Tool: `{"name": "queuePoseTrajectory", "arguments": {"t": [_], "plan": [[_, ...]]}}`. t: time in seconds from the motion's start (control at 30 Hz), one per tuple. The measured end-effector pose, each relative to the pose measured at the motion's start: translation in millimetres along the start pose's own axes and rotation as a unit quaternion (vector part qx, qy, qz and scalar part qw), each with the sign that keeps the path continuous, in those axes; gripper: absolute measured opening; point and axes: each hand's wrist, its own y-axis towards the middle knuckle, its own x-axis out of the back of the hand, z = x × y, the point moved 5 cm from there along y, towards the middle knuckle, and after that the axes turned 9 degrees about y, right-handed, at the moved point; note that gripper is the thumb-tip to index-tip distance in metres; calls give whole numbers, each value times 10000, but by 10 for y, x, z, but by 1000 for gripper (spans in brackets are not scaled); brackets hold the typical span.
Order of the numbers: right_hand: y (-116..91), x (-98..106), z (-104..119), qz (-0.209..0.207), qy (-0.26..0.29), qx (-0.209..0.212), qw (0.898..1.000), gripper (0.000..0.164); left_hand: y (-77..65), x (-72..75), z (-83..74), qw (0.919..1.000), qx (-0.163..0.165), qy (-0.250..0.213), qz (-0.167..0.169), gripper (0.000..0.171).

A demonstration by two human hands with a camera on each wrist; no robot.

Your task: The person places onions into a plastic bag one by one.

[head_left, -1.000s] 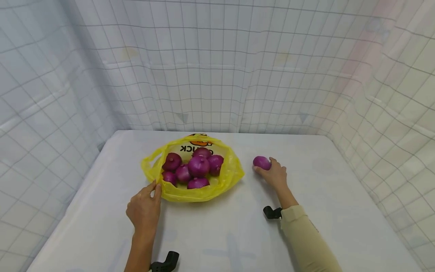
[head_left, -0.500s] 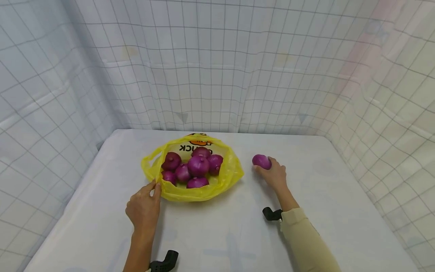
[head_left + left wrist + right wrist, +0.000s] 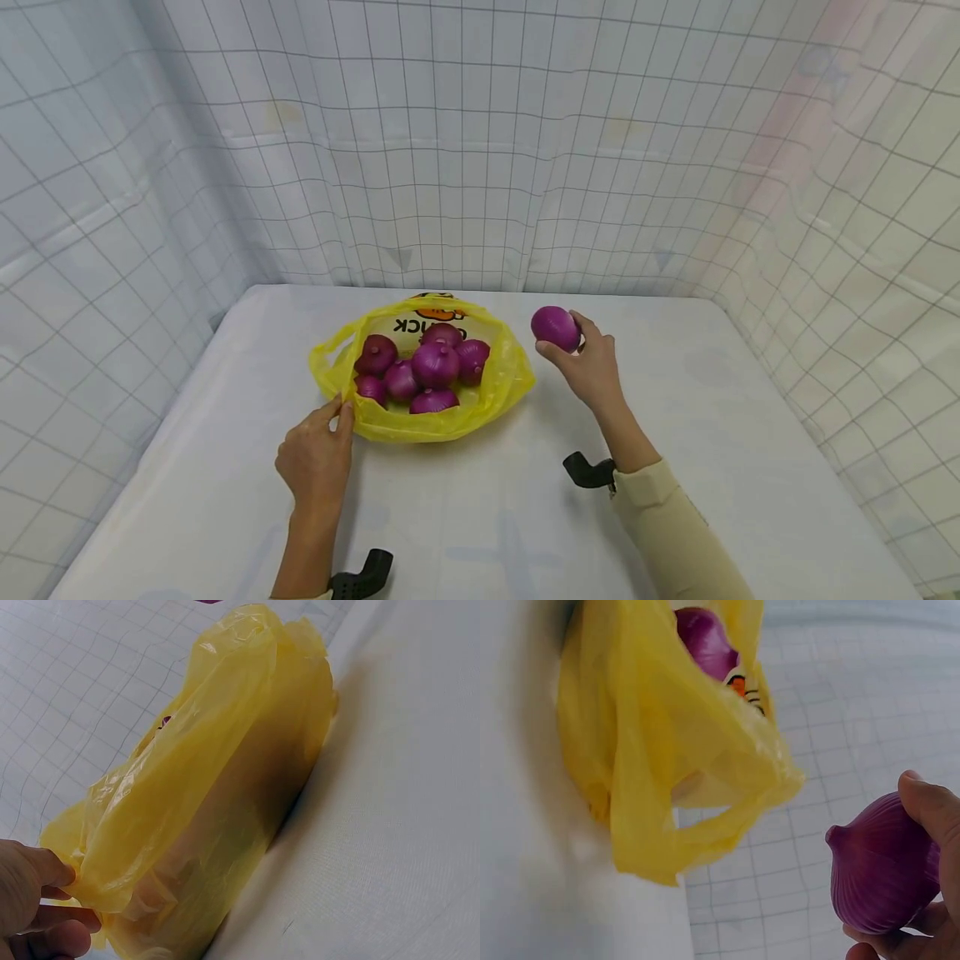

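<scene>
A yellow plastic bag (image 3: pixel 420 427) stands on the table with its mouth spread, and several purple onions (image 3: pixel 435 365) are heaped inside it. At its near left rim, my left hand (image 3: pixel 317 454) pinches the plastic between thumb and fingers; the left wrist view shows the same pinch on the bag (image 3: pixel 172 802). My right hand (image 3: pixel 592 367) grips a single purple onion (image 3: pixel 556 328) just right of the bag, raised over the table. In the right wrist view that onion (image 3: pixel 881 866) sits between thumb and fingers, its pointed tip toward the bag.
A white cloth covers the table (image 3: pixel 480 517). White sheets with a grid pattern (image 3: pixel 465 167) hang as walls at the back and on both sides. Each wrist carries a black camera mount (image 3: pixel 588 471). One loop handle of the bag (image 3: pixel 712 832) sticks out toward the right hand.
My right hand has lifted the onion off the table and moved it up and left, closer to the bag. The left hand keeps its pinch on the rim.
</scene>
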Motion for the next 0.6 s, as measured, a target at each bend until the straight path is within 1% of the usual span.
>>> {"name": "queuePoseTrajectory", "arguments": {"t": [0.1, 0.27, 0.43, 0.6], "plan": [[-88, -51, 191, 88, 176, 213, 9996, 82, -2, -2, 4, 10000, 5, 28, 14, 25], [-260, -257, 500, 368, 387, 717, 9960, 80, -1, 10, 27, 10000, 1, 63, 11, 26], [-376, -530, 753, 593, 492, 1295, 9886, 78, 0, 29, 26, 10000, -43, 8, -24, 26], [-417, -846, 920, 889, 568, 1477, 9834, 77, -6, 24, 16, 10000, -42, -13, 14, 26]]}}
